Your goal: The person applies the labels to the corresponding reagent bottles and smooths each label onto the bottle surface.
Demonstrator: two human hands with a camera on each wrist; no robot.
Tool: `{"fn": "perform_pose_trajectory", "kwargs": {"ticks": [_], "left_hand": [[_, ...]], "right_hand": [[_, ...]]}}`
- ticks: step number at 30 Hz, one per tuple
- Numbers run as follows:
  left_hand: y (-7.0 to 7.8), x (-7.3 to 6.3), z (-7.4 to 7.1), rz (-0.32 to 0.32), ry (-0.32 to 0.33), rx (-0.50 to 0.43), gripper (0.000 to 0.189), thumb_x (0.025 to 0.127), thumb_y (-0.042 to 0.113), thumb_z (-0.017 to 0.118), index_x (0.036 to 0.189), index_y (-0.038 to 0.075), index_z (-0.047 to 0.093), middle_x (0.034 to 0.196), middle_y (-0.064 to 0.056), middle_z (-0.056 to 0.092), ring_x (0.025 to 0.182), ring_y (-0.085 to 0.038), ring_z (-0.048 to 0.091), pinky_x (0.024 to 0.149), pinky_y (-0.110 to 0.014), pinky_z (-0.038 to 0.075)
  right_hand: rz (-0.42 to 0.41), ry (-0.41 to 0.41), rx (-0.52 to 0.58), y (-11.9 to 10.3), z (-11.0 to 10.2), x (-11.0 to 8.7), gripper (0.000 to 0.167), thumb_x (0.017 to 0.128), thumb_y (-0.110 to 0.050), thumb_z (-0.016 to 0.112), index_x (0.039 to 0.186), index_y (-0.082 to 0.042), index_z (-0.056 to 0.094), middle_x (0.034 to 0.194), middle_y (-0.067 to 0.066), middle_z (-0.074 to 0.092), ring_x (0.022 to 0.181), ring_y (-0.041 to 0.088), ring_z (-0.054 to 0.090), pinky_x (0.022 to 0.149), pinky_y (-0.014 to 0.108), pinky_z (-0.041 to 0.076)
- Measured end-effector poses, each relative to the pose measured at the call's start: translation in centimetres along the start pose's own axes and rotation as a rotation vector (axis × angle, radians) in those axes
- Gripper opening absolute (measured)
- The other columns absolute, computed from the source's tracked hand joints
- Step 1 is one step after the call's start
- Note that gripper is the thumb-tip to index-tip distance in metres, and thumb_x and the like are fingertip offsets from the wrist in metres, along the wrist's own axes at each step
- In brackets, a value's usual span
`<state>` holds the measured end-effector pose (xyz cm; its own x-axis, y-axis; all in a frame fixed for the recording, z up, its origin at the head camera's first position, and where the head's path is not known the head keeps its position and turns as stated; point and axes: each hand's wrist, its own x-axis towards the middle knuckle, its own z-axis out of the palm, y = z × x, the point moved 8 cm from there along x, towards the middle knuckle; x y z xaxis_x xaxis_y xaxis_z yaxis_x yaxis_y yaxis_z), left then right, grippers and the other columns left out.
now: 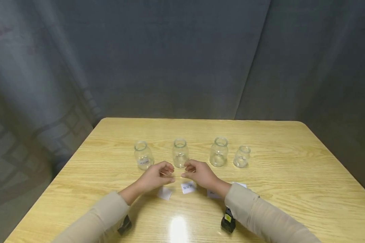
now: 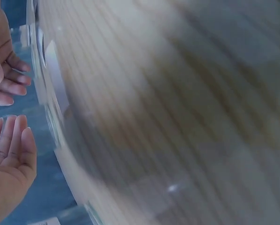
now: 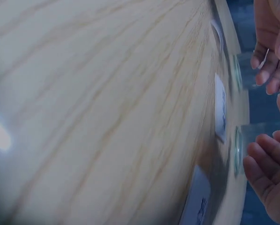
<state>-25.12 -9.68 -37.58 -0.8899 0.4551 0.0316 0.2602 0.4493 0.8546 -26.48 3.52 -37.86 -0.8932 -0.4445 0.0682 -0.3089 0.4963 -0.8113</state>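
Note:
My left hand and right hand hover over the table facing each other, fingers loosely bent, a gap between their fingertips. I see nothing held in either. Just beyond them stands a clear glass jar. To its left is another jar bearing a white printed label. A white paper slip without visible print lies below my left hand. Between the hands and nearer me lies a printed slip. My right wrist partly hides another printed slip.
Right of the middle jar stand a third jar and a smaller one. A further white slip shows behind my right wrist. Black devices sit under both forearms. The wooden table ends before a grey curtain.

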Motion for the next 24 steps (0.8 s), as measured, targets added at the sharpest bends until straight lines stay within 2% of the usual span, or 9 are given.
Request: {"fn": "perform_pose_trajectory", "kwargs": {"ticks": [12, 17, 24], "left_hand": [[0.0, 0.8, 1.8, -0.020, -0.065, 0.023, 0.033, 0.075, 0.014, 0.066, 0.103, 0.000, 0.052, 0.097, -0.009, 0.057, 0.088, -0.022, 0.054, 0.075, -0.032, 0.046], [0.2, 0.9, 2.2, -0.021, -0.080, 0.064, 0.032, 0.074, 0.013, 0.066, 0.101, 0.001, 0.052, 0.094, -0.008, 0.057, 0.086, -0.022, 0.054, 0.075, -0.033, 0.046], [0.2, 1.1, 2.8, -0.053, -0.117, 0.109, 0.030, 0.073, 0.011, 0.067, 0.099, 0.002, 0.052, 0.094, -0.008, 0.057, 0.085, -0.022, 0.055, 0.075, -0.033, 0.046]], "right_hand": [[0.059, -0.044, -0.010, 1.8, -0.1, -1.1, 0.036, 0.076, -0.015, 0.066, 0.105, 0.002, 0.054, 0.092, 0.007, 0.059, 0.084, 0.019, 0.055, 0.074, 0.031, 0.046], [0.024, -0.075, -0.012, 1.5, 0.0, -1.4, 0.037, 0.073, -0.012, 0.068, 0.103, 0.004, 0.055, 0.092, 0.009, 0.059, 0.084, 0.021, 0.055, 0.074, 0.030, 0.046], [-0.036, -0.123, -0.117, 1.0, 0.6, -1.6, 0.037, 0.067, -0.004, 0.070, 0.100, 0.006, 0.057, 0.086, 0.006, 0.057, 0.079, 0.017, 0.051, 0.070, 0.027, 0.044]]}}
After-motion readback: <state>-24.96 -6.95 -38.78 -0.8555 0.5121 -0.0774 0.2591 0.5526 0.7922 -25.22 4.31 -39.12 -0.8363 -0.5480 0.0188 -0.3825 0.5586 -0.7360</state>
